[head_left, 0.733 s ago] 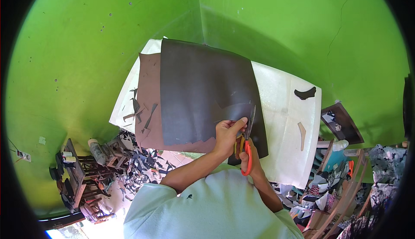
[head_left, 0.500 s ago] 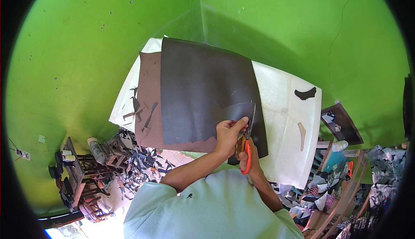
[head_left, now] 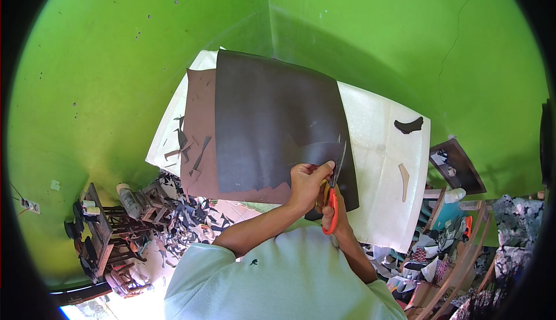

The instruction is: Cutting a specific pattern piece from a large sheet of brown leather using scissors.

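My right hand is wrapped round the orange handles of a pair of scissors. Their blades point away from me and stand slightly apart at the tips. Beside them, my left hand pinches a dark piece of sheet material between thumb and fingers, close to the blades. Both hands are over the lower right part of a large dark grey sheet. Where exactly the blades meet the piece is hard to make out against the dark sheet.
A brown sheet lies under the dark one, on a white board. Dark offcuts lie at left; a black curved piece and a beige strip at right. Scraps cover the floor beside a wooden bench. Green walls stand behind.
The scissors have shifted slightly right and toward me, and their blade tips have spread a little. My left hand has moved only slightly, still pinching the dark piece.
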Tool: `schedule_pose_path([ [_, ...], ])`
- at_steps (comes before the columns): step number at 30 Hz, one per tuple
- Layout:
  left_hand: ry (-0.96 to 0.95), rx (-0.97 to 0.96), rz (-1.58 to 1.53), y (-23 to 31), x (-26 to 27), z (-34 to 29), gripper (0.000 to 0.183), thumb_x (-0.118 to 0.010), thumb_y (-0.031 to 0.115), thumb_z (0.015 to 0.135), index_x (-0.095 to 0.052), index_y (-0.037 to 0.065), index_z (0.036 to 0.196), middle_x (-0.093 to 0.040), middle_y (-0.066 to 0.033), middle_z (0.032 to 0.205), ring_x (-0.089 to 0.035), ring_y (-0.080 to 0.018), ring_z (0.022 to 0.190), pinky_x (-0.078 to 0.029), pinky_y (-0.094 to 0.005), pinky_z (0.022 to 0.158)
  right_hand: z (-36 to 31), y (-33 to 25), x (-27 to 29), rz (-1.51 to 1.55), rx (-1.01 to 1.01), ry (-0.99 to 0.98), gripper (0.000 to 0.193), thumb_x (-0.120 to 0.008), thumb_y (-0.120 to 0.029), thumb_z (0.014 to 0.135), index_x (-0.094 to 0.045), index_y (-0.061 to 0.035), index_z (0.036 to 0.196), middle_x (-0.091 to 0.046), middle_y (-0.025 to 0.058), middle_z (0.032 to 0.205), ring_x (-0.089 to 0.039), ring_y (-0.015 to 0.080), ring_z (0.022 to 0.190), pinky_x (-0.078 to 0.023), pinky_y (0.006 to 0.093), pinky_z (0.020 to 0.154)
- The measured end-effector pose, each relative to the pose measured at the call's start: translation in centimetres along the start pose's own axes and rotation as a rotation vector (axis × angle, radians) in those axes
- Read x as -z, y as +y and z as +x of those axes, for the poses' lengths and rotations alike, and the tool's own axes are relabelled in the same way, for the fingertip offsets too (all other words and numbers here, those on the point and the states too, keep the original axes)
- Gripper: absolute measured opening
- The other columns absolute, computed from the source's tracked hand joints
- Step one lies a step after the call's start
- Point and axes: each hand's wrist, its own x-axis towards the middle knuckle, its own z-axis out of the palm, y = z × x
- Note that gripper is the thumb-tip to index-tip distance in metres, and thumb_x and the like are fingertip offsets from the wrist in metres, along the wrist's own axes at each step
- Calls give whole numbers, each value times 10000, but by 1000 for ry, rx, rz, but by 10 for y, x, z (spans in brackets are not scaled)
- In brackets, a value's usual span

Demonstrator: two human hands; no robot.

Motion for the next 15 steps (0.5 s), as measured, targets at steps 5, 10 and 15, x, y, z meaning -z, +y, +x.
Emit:
schedule_pose_path([
  [5, -13, -27, 38, -4, 4, 1, 184, -702, 149, 785, -623, 13, 690, -578, -14, 625, -481, -57, 498, -358, -218, 436, 1, -2, -1, -1, 67, 23, 892, -667, -759, 555, -440, -24, 1008, -431, -23, 822, -402, 51, 675, -359, 181, 539],
  [10, -57, -87, 30, -4, 6, 2, 136, -683, 115, 791, -639, 6, 722, -601, -16, 653, -521, -56, 564, -405, -214, 515, -2, -1, 4, 13, -29, -3, 894, -685, -750, 546, -441, -27, 1011, -431, -18, 837, -404, 52, 680, -363, 182, 552],
  [15, -108, -120, 116, 7, 11, 4, 122, -674, 101, 794, -648, -12, 755, -622, -29, 682, -544, -67, 591, -429, -230, 546, -4, -4, 6, 74, -10, -24, 886, -708, -711, 572, -446, -27, 1072, -440, 10, 901, -418, 59, 708, -373, 184, 573],
])
